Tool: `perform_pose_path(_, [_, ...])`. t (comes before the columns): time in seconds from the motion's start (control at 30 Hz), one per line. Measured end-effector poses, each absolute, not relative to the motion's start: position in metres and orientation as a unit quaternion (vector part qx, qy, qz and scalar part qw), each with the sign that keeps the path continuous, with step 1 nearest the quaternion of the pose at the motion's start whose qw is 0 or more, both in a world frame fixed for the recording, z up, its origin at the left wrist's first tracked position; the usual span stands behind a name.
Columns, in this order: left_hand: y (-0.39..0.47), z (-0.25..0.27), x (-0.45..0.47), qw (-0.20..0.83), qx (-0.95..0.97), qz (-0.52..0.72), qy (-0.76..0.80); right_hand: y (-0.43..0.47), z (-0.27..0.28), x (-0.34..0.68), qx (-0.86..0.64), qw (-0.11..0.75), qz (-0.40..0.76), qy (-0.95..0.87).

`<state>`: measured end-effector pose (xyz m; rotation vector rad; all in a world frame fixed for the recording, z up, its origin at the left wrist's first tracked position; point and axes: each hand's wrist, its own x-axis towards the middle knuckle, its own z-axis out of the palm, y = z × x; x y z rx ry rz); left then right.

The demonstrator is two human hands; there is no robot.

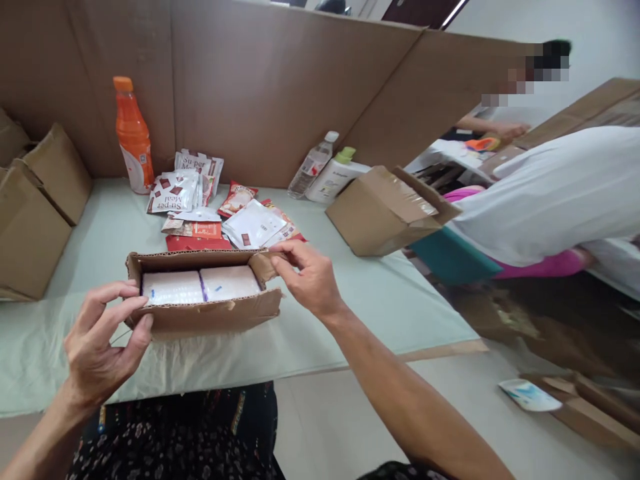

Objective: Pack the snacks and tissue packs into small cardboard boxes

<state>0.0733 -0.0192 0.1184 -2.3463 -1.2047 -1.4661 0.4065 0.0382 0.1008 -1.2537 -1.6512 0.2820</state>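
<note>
A small, narrow cardboard box [215,319] stands open-topped near the front of the table. Two white packs in clear wrap, a left pack [173,287] and a right pack [233,281], lie side by side inside, with purple showing along their edges. My left hand [105,333] holds the box's left end, fingers over the rim and thumb against the front wall. At the far right corner, my right hand [307,277] pinches the box's edge between thumb and fingers.
Behind the box lie several sachets [177,193], including a white packet [255,223]. An orange bottle [133,137], a clear bottle [313,167] and a white bottle [333,180] stand farther back. Cardboard boxes sit left [30,227] and right [383,213]. A person in white [560,193] is at right.
</note>
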Motion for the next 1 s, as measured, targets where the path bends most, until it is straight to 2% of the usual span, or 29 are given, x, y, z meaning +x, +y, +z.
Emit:
perform_pose_path(0.1, [-0.018, 0.118, 0.074, 0.060, -0.778, -0.487, -0.392, 0.028, 0.095, 0.413, -0.491, 0.513, 0.113, -0.695])
perform_pose_path(0.3, [-0.016, 0.117, 0.074, 0.059, -0.774, -0.491, -0.396, 0.027, 0.108, 0.419, -0.423, 0.476, 0.119, -0.762])
perform_pose_path(0.57, [-0.017, 0.116, 0.072, 0.042, -0.774, -0.484, -0.407, 0.025, 0.098, 0.406, -0.468, 0.525, 0.081, -0.707])
perform_pose_path(0.63, [-0.017, 0.116, 0.072, 0.041, -0.774, -0.482, -0.409, 0.021, 0.097, 0.406, -0.465, 0.503, 0.077, -0.724])
perform_pose_path(0.8, [-0.017, 0.114, 0.074, 0.034, -0.773, -0.488, -0.404, 0.022, 0.111, 0.408, -0.438, 0.380, 0.077, -0.811])
perform_pose_path(1.0, [-0.019, 0.113, 0.067, -0.029, -0.799, -0.478, -0.364, 0.045, 0.127, 0.399, -0.453, 0.329, 0.188, -0.807])
